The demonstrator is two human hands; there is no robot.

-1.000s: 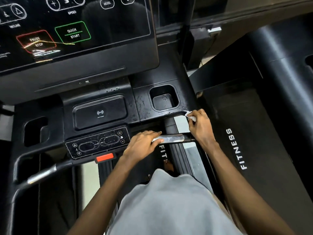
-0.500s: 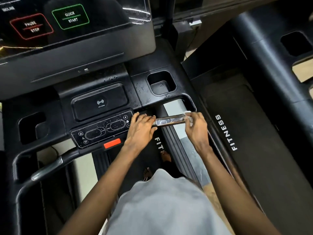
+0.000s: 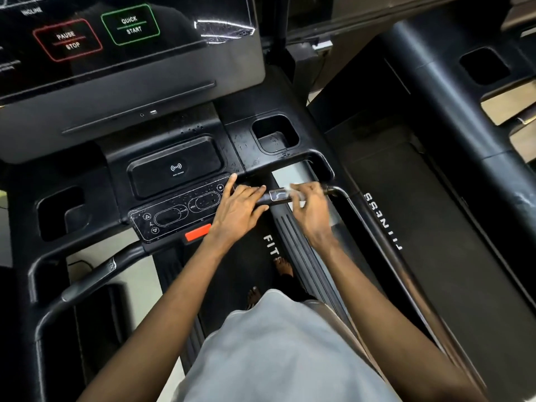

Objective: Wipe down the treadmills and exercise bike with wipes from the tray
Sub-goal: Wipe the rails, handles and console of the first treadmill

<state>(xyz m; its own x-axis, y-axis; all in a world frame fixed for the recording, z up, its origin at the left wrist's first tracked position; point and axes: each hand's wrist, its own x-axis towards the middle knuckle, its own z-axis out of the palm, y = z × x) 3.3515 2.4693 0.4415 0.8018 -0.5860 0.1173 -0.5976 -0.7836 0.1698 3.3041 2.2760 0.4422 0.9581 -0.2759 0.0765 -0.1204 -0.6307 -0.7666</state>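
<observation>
I stand on a black treadmill, its console (image 3: 177, 166) below a dark touchscreen (image 3: 124, 47). A short handlebar with a silver sensor grip (image 3: 279, 195) runs across in front of me. My left hand (image 3: 240, 207) rests on the bar's left end, fingers fairly straight and reaching the button panel (image 3: 179, 210). My right hand (image 3: 311, 210) curls over the bar's right part and presses a white wipe (image 3: 293, 189) against the silver grip. Most of the wipe is hidden under my fingers.
A cup recess (image 3: 275, 134) sits right of the console, another (image 3: 61, 210) on the left. A red stop tab (image 3: 198, 232) hangs under the button panel. A second treadmill's belt (image 3: 429, 216) and side rail (image 3: 452, 117) lie to the right. My bare feet (image 3: 282, 268) stand on the belt.
My right hand moved from the console's lower edge by the cup recess down onto the handlebar with the wipe. The left hand slid left along the bar toward the button panel.
</observation>
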